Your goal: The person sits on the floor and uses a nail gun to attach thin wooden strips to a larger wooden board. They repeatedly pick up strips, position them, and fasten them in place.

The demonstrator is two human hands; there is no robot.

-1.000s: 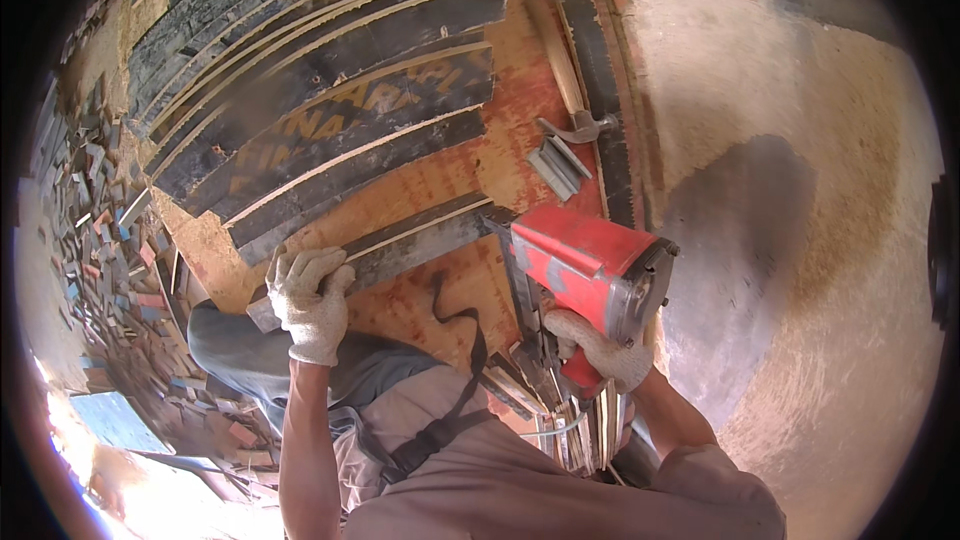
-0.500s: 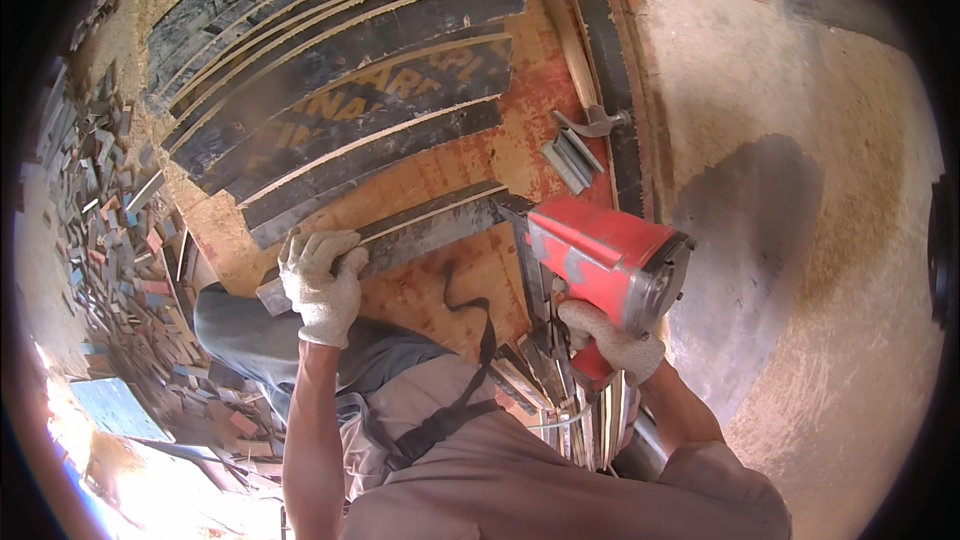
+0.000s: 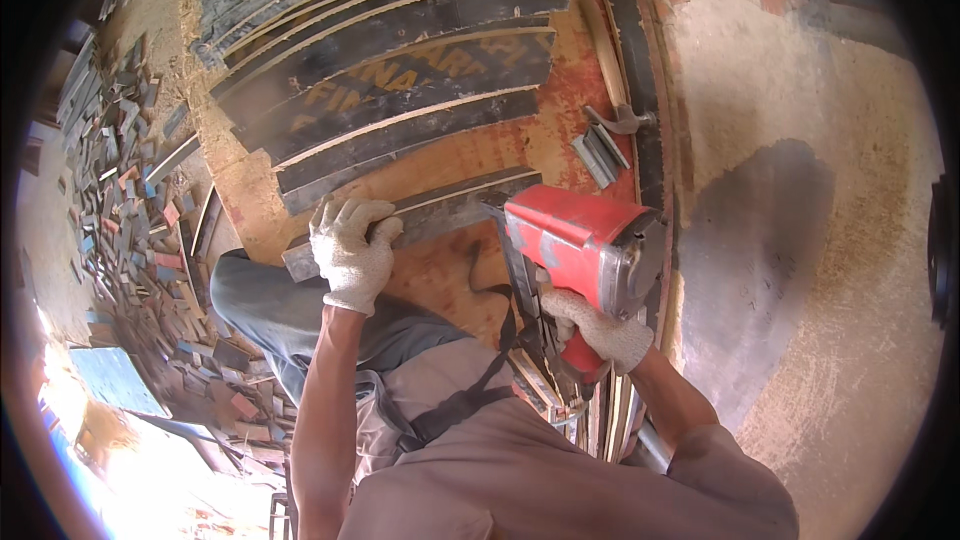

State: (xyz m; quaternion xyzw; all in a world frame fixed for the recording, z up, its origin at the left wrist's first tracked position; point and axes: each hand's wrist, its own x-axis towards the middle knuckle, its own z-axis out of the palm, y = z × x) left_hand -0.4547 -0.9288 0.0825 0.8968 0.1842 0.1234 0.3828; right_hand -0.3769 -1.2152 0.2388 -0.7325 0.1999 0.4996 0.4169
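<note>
A narrow dark plywood strip [image 3: 460,208] lies across the orange-red work board in front of me. My left hand [image 3: 350,255], in a whitish knit glove, grips the strip near its left end, fingers over the top edge. In my gloved right hand [image 3: 610,335] is the handle of a red nail gun [image 3: 575,230]. The gun's nose meets the strip towards its right end, or hovers just over it; contact is hard to make out.
Several dark plywood strips [image 3: 410,140] lie in rows beyond. At the right of the board rest a hammer [image 3: 607,65] and grey nail strips [image 3: 601,158]. Wood offcuts [image 3: 120,210] litter the floor at left. Upright wood strips [image 3: 612,420] stand by my right side.
The nail gun has shifted left along the plywood strip, away from its right end. My left hand still grips the left end. The whole view has shifted slightly.
</note>
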